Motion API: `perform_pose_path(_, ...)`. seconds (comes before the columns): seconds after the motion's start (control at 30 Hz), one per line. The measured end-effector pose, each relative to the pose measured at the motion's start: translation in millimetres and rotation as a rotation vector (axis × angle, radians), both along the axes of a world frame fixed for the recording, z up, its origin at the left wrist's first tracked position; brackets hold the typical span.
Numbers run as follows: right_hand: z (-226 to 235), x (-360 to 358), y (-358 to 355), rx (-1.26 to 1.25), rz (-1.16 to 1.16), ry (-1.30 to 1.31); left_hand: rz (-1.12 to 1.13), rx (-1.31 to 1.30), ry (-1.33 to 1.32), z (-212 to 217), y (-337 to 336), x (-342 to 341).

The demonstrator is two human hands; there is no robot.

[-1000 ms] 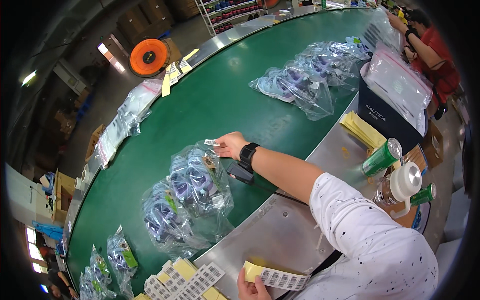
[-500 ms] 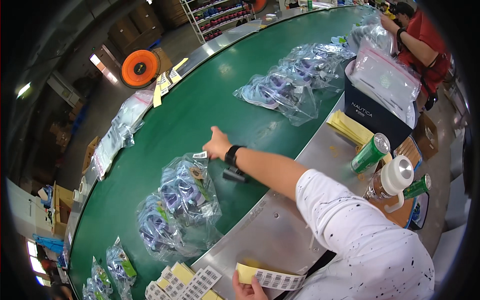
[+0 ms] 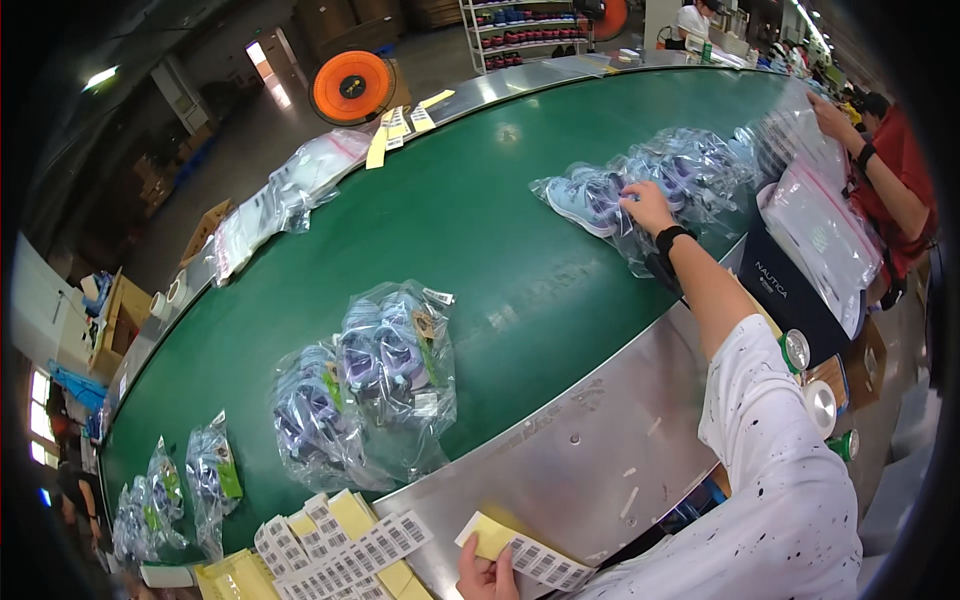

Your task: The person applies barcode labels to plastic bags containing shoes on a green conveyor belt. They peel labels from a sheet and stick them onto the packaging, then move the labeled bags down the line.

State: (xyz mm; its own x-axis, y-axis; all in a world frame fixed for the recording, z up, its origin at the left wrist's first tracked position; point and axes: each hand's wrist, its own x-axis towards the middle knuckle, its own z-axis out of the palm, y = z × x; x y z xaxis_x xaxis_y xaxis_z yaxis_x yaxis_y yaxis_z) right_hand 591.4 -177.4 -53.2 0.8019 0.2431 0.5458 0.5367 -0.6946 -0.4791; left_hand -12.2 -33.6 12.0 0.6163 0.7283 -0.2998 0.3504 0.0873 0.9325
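My left hand (image 3: 485, 577) is at the bottom edge, thumb and fingers pinching a yellow-backed strip of barcode labels (image 3: 535, 560). My right hand (image 3: 650, 208), with a black band on its wrist, reaches across the green conveyor belt (image 3: 510, 240). Its fingers are curled on a clear plastic bag of light blue and purple shoes (image 3: 580, 200). More bagged shoes (image 3: 690, 165) lie just beyond it. Nearer the middle, two bags of similar shoes (image 3: 385, 345) lie side by side; the right one bears a white barcode label (image 3: 438, 296) at its top corner.
Several label sheets (image 3: 345, 545) lie on the metal ledge (image 3: 575, 440). Farther left on the belt are smaller-looking bagged shoes (image 3: 212, 475). A dark box (image 3: 790, 300) with plastic bags, cans and a white-lidded bottle (image 3: 820, 405) stand right. A co-worker's arm (image 3: 890, 185) handles bags beyond. An orange fan (image 3: 350, 87) stands across.
My right hand has left the labelled bag in the middle and moved right and away to the farther bagged shoes. My left hand still holds the label strip. The view has shifted to the right.
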Motion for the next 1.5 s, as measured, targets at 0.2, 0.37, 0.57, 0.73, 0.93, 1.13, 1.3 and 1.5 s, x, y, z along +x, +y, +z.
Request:
perform_pose_path(0.2, 11, -43, 45, -0.055, 0.041, 0.141, 0.011, 0.088, -0.028, -3, -9, 8)
perform_pose_path(0.37, 23, -123, 95, 0.203, 0.424, 0.424, 0.053, 0.002, -0.143, -2, -8, 9)
perform_pose_path(0.57, 63, -301, 107, 0.293, 0.92, 0.164, 0.002, 0.002, -0.153, 3, -6, -1)
perform_pose_path(0.73, 69, -419, 72, 0.144, 1.428, 0.593, 0.0, 0.057, -0.173, 17, -4, -4)
perform_pose_path(0.93, 69, -443, 54, 0.206, 1.325, 0.459, 0.073, 0.085, -0.206, 0, -5, -7)
perform_pose_path(1.13, 60, -445, 52, 0.15, 1.237, 0.408, 0.053, -0.018, -0.237, 5, -11, -2)
perform_pose_path(1.3, 65, -442, 49, 0.165, 1.214, 0.711, -0.013, 0.024, -0.178, 8, -8, -7)
perform_pose_path(1.5, 57, -458, 56, 0.246, 1.191, 0.535, 0.071, -0.004, -0.242, -10, -2, -12)
